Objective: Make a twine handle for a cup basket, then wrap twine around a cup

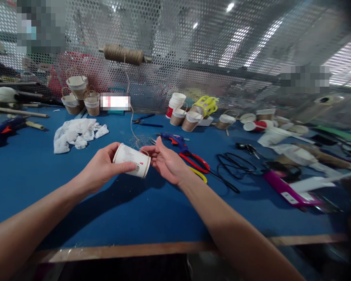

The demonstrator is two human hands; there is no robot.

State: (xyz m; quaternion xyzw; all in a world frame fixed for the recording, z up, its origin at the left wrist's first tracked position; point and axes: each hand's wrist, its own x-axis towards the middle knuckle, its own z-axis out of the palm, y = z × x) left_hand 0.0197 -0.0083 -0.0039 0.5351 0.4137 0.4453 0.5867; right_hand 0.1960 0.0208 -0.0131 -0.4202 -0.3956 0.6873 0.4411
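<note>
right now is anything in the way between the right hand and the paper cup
Nothing visible blocks it: the right hand is close beside the rim of the paper cup, which the left hand holds. Only thin twine, hanging from the spool, comes down to that narrow space.

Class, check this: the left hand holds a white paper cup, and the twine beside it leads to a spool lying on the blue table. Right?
Not quite. The head view shows the spool raised above the blue table, against the mesh screen, not lying on it. The left hand does hold the white paper cup, and the twine does lead to the spool.
</note>
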